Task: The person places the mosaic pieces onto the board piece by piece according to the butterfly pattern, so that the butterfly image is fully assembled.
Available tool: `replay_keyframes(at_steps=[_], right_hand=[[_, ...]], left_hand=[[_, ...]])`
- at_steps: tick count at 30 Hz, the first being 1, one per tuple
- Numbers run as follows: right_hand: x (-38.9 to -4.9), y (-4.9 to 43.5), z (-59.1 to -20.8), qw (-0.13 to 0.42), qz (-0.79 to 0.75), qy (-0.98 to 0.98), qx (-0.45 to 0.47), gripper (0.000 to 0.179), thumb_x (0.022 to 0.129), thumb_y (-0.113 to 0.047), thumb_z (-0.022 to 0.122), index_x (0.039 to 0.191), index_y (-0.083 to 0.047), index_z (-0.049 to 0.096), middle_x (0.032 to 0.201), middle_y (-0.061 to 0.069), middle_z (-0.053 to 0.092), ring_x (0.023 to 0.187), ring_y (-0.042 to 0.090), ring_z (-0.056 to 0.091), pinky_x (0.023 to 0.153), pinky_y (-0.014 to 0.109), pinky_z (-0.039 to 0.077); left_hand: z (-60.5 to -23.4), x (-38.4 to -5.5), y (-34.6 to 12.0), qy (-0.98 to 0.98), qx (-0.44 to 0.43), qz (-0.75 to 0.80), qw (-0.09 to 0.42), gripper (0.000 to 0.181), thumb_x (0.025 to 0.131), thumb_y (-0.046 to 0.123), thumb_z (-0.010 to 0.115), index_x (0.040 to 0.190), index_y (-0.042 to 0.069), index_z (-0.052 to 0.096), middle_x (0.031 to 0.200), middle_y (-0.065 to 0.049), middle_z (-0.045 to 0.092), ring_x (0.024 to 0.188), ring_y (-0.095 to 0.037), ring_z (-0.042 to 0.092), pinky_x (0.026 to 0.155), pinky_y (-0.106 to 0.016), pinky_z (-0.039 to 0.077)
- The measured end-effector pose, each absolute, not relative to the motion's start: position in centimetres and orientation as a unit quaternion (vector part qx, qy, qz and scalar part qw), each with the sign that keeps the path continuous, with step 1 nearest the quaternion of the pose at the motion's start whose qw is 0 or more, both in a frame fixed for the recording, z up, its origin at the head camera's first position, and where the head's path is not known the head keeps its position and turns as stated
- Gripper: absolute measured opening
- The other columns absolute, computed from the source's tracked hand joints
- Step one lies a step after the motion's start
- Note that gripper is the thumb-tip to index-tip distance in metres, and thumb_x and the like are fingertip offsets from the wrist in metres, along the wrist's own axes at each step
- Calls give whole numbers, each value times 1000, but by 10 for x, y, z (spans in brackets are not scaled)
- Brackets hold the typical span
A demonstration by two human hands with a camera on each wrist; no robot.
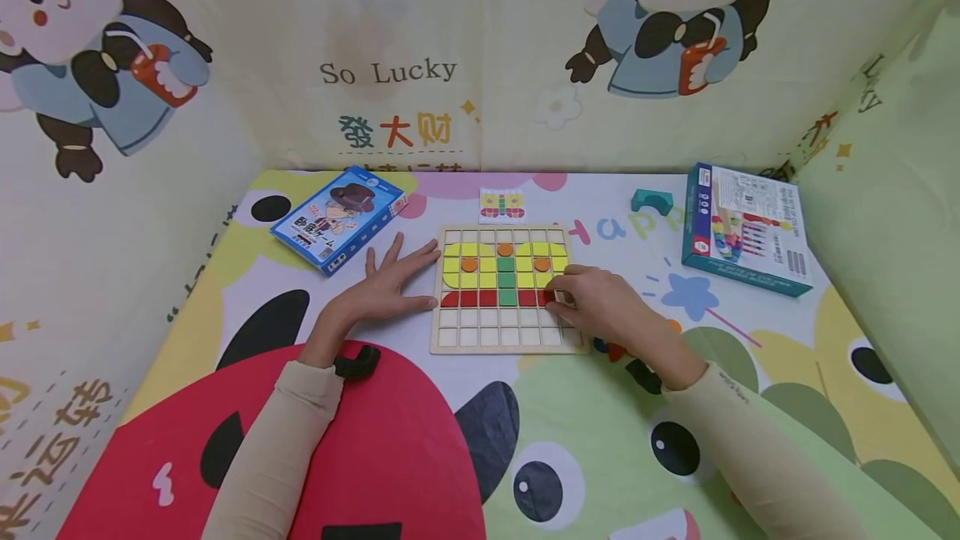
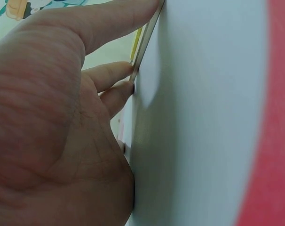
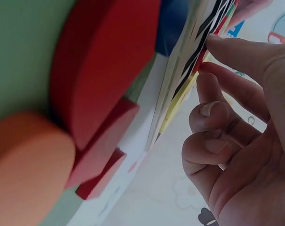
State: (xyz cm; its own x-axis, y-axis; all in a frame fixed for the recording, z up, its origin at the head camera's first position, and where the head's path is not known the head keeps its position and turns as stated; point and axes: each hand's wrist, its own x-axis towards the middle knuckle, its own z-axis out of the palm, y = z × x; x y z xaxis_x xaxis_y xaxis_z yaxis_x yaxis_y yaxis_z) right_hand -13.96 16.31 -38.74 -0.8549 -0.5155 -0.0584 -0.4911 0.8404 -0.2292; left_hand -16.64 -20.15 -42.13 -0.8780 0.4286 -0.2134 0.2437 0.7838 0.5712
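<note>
A wooden grid board (image 1: pixel 508 342) lies on the table, with yellow, green, orange and red pieces set in its upper rows. Spread out flat, my left hand (image 1: pixel 386 283) rests beside the board, thumb and fingertips touching its left edge. My right hand (image 1: pixel 600 302) is over the board's right side. Between its thumb and index finger it pinches a small red piece (image 3: pixel 201 57) at the right end of the red row. That piece is mostly covered by the fingertips in the head view. The other right fingers are curled.
Behind the board lies a butterfly pattern card (image 1: pixel 502 205). A blue game box (image 1: pixel 337 219) is at the back left, a teal box (image 1: pixel 750 232) at the back right, near a teal arch-shaped piece (image 1: pixel 651 201). Loose red pieces (image 3: pixel 109 56), an orange piece (image 3: pixel 29 165) and a blue piece (image 3: pixel 173 26) lie by my right wrist.
</note>
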Motion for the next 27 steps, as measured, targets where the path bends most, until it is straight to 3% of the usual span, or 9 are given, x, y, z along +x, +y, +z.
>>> replay_keyframes(at_steps=[8,18,23,27], right_hand=[[-142,175,-380,76,-142,956,-245,34,95,-33,80,123,-14,78,93,1,70,82,16,58,68,26,52],[-144,241,-374,99,-188,948,-239,27,97,-13,76,123,-12,79,95,2,72,82,14,59,66,21,53],[-138,260,-375,147,-194,940,-238,37,97,-2,71,129,-19,78,106,2,71,93,16,60,68,20,54],[-137,264,-379,155,-189,935,-255,46,97,2,68,134,-24,75,110,3,69,94,15,58,67,20,53]], left_hand=[[-419,-165,-202,928,181,278,170,91,93,50,73,169,29,28,181,1,16,166,-41,-19,121,-77,-23],[-421,-167,-201,929,178,274,172,92,92,51,73,169,30,28,181,2,15,166,-40,-20,121,-76,-24],[-420,-166,-201,929,178,275,172,92,92,49,73,169,30,28,181,2,15,166,-40,-20,122,-76,-23],[-420,-165,-202,930,178,274,170,92,92,50,73,169,30,28,181,1,15,166,-41,-19,122,-77,-23]])
